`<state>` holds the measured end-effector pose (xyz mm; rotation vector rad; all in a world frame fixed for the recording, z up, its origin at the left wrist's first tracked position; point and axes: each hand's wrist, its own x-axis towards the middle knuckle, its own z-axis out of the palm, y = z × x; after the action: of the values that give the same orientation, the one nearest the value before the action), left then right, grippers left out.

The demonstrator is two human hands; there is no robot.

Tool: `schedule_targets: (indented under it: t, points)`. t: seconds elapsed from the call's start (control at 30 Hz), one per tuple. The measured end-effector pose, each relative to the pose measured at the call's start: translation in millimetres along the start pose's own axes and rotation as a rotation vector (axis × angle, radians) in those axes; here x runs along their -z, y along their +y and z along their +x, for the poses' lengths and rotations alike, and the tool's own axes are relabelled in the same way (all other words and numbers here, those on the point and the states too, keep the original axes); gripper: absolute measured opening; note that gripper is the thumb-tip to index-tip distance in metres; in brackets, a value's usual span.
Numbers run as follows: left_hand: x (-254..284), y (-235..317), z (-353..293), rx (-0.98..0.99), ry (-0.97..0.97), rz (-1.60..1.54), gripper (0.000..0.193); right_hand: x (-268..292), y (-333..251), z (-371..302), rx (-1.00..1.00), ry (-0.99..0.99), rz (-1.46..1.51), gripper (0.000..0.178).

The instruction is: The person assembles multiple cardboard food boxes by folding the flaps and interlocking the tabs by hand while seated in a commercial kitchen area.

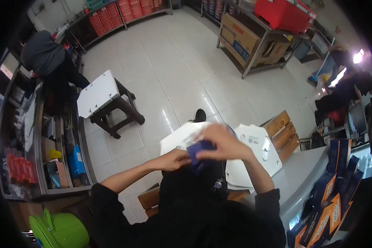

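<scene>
Over my lap is a small dark blue box-like piece, held between both hands; the exact kind is hard to make out. My left hand pinches its left edge with the fingers closed. From above and the right, my right hand grips it, thumb across its face, while the other fingers are smeared by motion. Under the hands, a white flat cardboard sheet lies across my knees. Beside my right thigh rests a stack of white cardboard sheets with printing and cut-outs.
A dark stool with white sheets on top stands ahead left. Steel shelving runs along the left, a green bag below it. Orange and dark blue boxes are piled at right. A person bends at far left.
</scene>
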<state>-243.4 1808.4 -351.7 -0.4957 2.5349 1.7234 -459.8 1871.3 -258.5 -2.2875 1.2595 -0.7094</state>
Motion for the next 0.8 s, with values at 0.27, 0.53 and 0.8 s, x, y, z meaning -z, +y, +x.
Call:
schedule_targets:
  t: [0.27, 0.53, 0.8]
  points:
    - [2.9, 0.9, 0.3, 0.085, 0.045, -0.109, 0.019, -53.5, 0.8, -22.9, -0.176, 0.137, -0.060, 0.014]
    - [12.2, 38.4, 2.2, 0.072, 0.080, 0.374, 0.018, -80.5, 7.9, -28.0, -0.111, 0.102, 0.182, 0.035]
    - [9.7, -1.7, 9.1, 0.024, -0.033, 0.173, 0.018, -86.7, 4.5, -40.8, -0.329, 0.251, -0.032, 0.016]
